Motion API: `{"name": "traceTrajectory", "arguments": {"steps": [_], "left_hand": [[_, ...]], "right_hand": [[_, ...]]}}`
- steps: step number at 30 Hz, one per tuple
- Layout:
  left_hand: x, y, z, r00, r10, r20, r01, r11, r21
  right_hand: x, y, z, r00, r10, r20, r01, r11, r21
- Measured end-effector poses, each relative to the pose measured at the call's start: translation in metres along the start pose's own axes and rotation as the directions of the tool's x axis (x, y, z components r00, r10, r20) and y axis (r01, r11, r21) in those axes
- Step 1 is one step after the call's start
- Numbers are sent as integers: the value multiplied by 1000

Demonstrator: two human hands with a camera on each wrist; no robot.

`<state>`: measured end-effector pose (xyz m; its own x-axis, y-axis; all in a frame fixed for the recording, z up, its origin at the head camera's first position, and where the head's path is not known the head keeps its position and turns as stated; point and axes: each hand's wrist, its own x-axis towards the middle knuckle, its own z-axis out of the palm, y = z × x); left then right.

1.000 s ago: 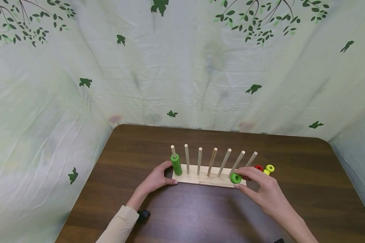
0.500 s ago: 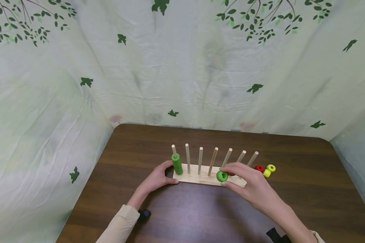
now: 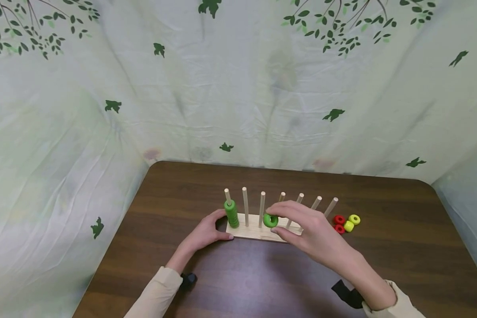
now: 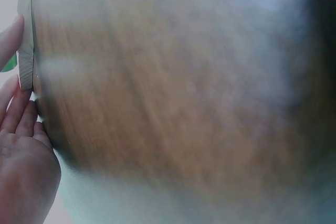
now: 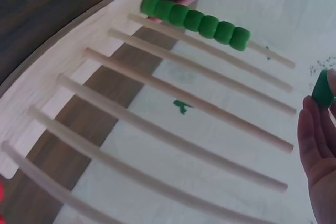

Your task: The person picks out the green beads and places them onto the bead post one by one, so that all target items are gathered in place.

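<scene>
In the head view a pale wooden board [image 3: 246, 232] carries a row of several upright pegs. A stack of green beads [image 3: 231, 214] sits on its leftmost peg; the right wrist view shows this stack [image 5: 194, 20] from the side. My left hand [image 3: 204, 232] grips the board's left end, thumb at the front edge and fingers behind. Between thumb and fingertips my right hand [image 3: 314, 229] pinches a loose green bead [image 3: 266, 221], held in front of the middle pegs, its hole facing the head camera. The left wrist view catches the board's end [image 4: 26, 72] beside the fingers.
Right of the board lie red beads [image 3: 339, 219] and yellow beads [image 3: 354, 219] on the dark wooden table [image 3: 401, 247]. Behind the table hangs a pale curtain [image 3: 238, 88] with leaf prints. A black strap [image 3: 346, 294] shows at my right wrist.
My right hand has carried the green bead leftward along the board, from the right-hand pegs to the middle ones. A second red bead has come into view. My left hand stays put.
</scene>
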<state>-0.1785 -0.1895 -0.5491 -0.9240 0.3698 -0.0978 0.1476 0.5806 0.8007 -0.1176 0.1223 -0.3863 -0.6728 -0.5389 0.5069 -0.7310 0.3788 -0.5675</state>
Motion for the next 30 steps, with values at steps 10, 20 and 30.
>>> {"name": "traceTrajectory", "arguments": {"steps": [10, 20, 30], "left_hand": [[1, 0, 0, 1000, 7, -5, -7, 1000, -12], [-1, 3, -1, 1000, 15, -7, -15, 1000, -22], [-1, 4, -2, 1000, 15, -3, -15, 999, -33]], "right_hand": [[25, -7, 9, 999, 10, -50, -7, 999, 48], [52, -7, 20, 994, -70, -88, 76, 995, 65], [74, -6, 29, 995, -65, -75, 69, 996, 59]]}}
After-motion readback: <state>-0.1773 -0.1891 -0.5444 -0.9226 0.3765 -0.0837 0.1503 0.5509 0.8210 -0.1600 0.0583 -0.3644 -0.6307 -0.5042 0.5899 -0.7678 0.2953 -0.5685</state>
